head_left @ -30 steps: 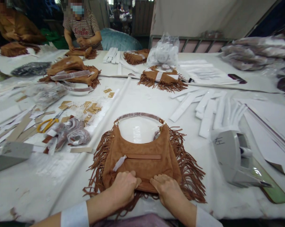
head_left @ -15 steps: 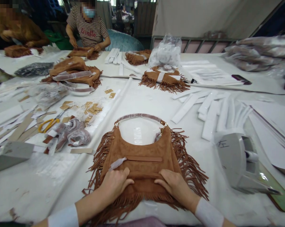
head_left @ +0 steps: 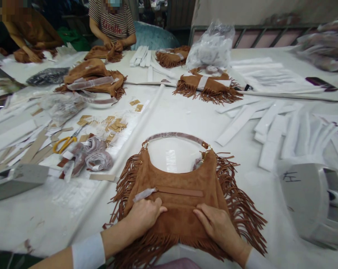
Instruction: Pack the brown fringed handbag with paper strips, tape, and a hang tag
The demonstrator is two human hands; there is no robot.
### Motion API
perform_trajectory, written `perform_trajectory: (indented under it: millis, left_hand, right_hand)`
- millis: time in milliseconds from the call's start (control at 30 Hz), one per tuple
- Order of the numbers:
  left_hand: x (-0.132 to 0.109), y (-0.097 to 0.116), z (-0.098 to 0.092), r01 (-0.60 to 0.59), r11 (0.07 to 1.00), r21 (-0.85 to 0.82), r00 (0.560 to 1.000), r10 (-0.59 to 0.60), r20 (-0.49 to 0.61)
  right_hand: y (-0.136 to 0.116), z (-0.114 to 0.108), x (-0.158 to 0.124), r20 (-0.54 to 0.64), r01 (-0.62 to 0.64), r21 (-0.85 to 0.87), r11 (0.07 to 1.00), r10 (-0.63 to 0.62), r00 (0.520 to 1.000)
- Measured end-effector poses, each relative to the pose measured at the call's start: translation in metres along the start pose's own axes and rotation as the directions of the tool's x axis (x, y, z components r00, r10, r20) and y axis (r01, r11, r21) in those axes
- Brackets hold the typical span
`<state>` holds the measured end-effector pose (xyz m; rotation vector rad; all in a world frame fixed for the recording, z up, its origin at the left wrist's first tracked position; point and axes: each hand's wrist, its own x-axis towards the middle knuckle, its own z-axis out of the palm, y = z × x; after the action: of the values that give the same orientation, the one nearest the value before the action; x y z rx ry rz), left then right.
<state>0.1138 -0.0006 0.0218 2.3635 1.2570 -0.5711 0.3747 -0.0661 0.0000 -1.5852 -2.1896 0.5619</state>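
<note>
A brown suede handbag [head_left: 180, 179] with long fringe on both sides and along its bottom lies flat in front of me. Its handle [head_left: 174, 135] is wrapped in clear film and arches away from me. A zipped pocket runs across the front, with a wrapped zipper pull [head_left: 144, 194] at its left end. My left hand [head_left: 146, 213] is closed on the suede below that pull, fingers curled and thumb pointing inward. On the lower right of the bag, my right hand [head_left: 218, 220] grips the suede between thumb and bent fingers.
Yellow-handled scissors [head_left: 64, 144], tan tags [head_left: 117, 125] and wrapped rolls [head_left: 98, 160] lie at left. Tape dispensers stand at left [head_left: 20, 179] and right [head_left: 306, 201]. White strips [head_left: 272, 138] spread at right. More fringed bags [head_left: 206, 87] lie farther back. Two people work across the table.
The view has tilted down and turned slightly left. The raised fold of suede between my hands has flattened. Across the table, the striped-shirt person's hands have come together over a bag.
</note>
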Motion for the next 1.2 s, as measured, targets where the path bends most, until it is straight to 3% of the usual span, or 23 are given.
perform_trajectory:
  millis: [200,333,433,633,767,833,967,1100,1200]
  left_hand:
    - [0.006,0.002,-0.009,0.000,0.999,-0.033,1.000,0.001,0.019]
    - [0.008,0.004,-0.010,0.004,1.000,-0.030,1.000,-0.004,0.001]
    - [0.010,0.005,-0.006,0.017,0.999,-0.036,1.000,-0.018,-0.012]
    - [0.013,0.008,0.002,0.013,0.999,-0.041,0.997,-0.016,-0.070]
    - [0.005,0.003,0.007,-0.021,1.000,-0.006,0.989,0.020,-0.149]
    - [-0.002,-0.006,0.012,-0.090,0.996,0.025,0.963,0.094,-0.254]
    - [-0.014,-0.032,0.030,-0.209,0.967,0.148,0.838,0.255,-0.482]
    - [-0.014,-0.050,0.045,-0.232,0.963,0.139,0.772,0.269,-0.577]
    - [-0.014,-0.048,0.044,-0.250,0.962,0.115,0.747,0.266,-0.609]
  right_hand:
    - [-0.008,-0.001,-0.005,-0.040,0.020,-0.172,0.985,-0.028,0.999]
    - [-0.012,-0.002,0.000,-0.039,0.003,-0.413,0.911,-0.021,0.999]
    - [-0.015,0.000,0.004,-0.024,0.020,-0.498,0.867,-0.037,0.999]
    - [-0.029,0.007,0.025,-0.038,0.144,-0.440,0.886,-0.179,0.983]
    - [-0.025,0.012,0.037,0.017,0.145,-0.364,0.920,-0.149,0.989]
    - [-0.018,0.014,0.038,0.054,0.126,-0.303,0.945,-0.115,0.992]
    - [-0.010,0.015,0.038,0.073,0.106,-0.237,0.966,-0.091,0.993]
    - [-0.011,0.015,0.042,0.053,0.142,-0.264,0.954,-0.133,0.990]
    - [-0.013,0.016,0.044,0.027,0.154,-0.294,0.943,-0.153,0.988]
